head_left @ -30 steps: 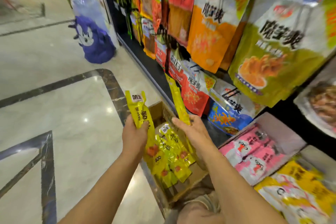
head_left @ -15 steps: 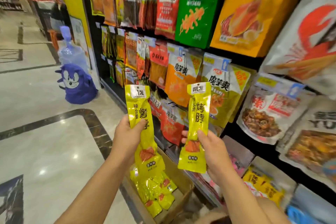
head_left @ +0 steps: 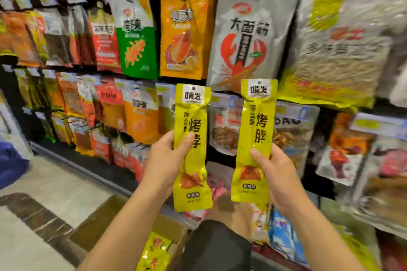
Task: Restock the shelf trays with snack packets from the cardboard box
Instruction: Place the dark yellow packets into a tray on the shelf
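Observation:
My left hand (head_left: 166,160) grips a long yellow snack packet (head_left: 192,116) upright, thumb across its front. A second identical yellow packet (head_left: 256,116) stands upright in my right hand (head_left: 275,174), thumb on its front. Both are raised side by side in front of the hanging shelf display. The cardboard box (head_left: 110,222) sits on the floor below my forearms, with more yellow packets (head_left: 155,251) inside. Part of the box is hidden by my arms and knee.
Hanging snack bags fill the shelf wall: a green bag (head_left: 136,37), an orange bag (head_left: 185,35), a grey lobster bag (head_left: 244,39). Lower shelf packets (head_left: 279,235) lie at the right. Marble floor (head_left: 44,193) spreads to the left. My dark-clad knee (head_left: 215,246) is at bottom centre.
Both hands lifted the yellow packets from the box up to shelf height. My view swung up and right, from the floor and box to the hanging bags.

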Tool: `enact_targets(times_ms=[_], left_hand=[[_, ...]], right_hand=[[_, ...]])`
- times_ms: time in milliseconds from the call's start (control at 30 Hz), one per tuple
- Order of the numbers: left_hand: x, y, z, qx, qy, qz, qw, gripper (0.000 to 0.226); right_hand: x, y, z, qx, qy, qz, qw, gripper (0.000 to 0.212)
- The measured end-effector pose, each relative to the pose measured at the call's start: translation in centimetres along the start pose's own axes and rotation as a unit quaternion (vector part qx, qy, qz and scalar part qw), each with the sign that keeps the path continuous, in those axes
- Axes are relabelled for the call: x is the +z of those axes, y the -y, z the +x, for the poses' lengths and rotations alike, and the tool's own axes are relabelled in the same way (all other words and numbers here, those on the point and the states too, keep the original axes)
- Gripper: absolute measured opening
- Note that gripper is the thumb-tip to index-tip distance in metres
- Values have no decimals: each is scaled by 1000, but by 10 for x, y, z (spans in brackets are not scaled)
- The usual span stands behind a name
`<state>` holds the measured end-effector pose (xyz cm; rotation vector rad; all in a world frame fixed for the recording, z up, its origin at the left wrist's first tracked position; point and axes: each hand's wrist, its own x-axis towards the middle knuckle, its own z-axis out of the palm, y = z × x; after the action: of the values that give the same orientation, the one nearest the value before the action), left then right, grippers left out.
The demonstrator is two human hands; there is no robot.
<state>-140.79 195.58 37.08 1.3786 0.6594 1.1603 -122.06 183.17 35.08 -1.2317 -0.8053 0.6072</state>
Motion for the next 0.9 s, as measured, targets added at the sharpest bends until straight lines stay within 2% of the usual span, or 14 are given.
enact_targets(times_ms=[100,233,433,567,900], left_hand=[[46,5,-1,-18,48,-9,999,11],[104,22,-5,-40,114,-8,993,13],[180,60,-20,-87,191,-17,978,14],[223,95,-34,-140,235,-29,962,16],[293,187,-100,-281,335,7,899,20]], right_hand=[[-41,7,-12,-37,-43,-23,998,16],[-97,8,-29,-35,-90,-52,994,16],[-173,-14,-52,3,-183,-79,980,19],[-212,-31,-72,32,-247,-59,967,15],[-295,-90,-127,129,-394,-14,910,15]])
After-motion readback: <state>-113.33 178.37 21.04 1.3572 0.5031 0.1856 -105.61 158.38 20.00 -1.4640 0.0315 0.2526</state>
